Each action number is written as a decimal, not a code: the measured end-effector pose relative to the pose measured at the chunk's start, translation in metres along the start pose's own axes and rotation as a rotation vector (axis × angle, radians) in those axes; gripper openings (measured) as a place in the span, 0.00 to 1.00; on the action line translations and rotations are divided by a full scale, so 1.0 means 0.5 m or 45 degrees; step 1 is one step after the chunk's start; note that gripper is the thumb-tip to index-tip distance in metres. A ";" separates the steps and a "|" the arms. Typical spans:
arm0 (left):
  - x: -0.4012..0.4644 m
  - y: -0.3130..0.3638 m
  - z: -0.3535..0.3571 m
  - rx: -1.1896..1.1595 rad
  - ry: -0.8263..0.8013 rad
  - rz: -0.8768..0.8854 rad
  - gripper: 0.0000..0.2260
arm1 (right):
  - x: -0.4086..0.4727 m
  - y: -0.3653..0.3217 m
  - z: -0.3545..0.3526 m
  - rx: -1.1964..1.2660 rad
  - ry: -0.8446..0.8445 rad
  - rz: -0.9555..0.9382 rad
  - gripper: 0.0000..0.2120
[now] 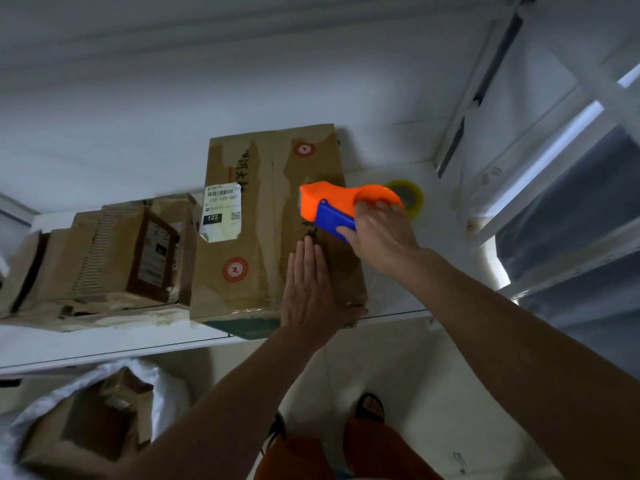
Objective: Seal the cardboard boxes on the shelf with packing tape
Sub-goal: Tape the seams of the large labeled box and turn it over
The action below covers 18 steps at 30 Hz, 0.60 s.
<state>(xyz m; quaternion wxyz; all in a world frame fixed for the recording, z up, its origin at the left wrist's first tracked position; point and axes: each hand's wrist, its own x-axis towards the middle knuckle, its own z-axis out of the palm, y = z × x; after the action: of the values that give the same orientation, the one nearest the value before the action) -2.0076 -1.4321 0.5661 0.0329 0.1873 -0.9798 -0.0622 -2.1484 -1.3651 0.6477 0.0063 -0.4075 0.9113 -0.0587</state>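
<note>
Here, right hand point(381, 237) grips dispenser point(332, 209) over box point(263, 237).

Big box point(263, 230) on shelf point(104, 344) — smaller box point(114, 254) left of it, tape roll point(410, 195) behind-right, far as I see.

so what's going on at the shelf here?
A person is taping a cardboard box on a white shelf. The right hand grips an orange and blue tape dispenser over the right part of the box top. The left hand lies flat on the near right part of the box, fingers straight. A roll of tape sits on the shelf behind the dispenser. More boxes stand to the left.
</note>
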 end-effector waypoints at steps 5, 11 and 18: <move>-0.038 -0.051 0.010 0.066 0.065 0.007 0.44 | 0.056 -0.074 0.043 -0.091 -0.030 -0.153 0.21; -0.021 -0.074 -0.009 0.073 0.054 0.094 0.40 | -0.011 -0.037 0.036 0.586 0.557 -0.122 0.16; 0.003 -0.079 -0.001 0.160 -0.030 0.421 0.31 | -0.226 -0.133 0.159 1.403 0.569 0.440 0.21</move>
<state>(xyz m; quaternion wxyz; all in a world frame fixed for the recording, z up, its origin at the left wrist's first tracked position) -1.9948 -1.4691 0.5616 0.0194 0.0243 -0.9995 0.0034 -2.0189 -1.3330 0.5723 0.0343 -0.1687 0.7792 -0.6027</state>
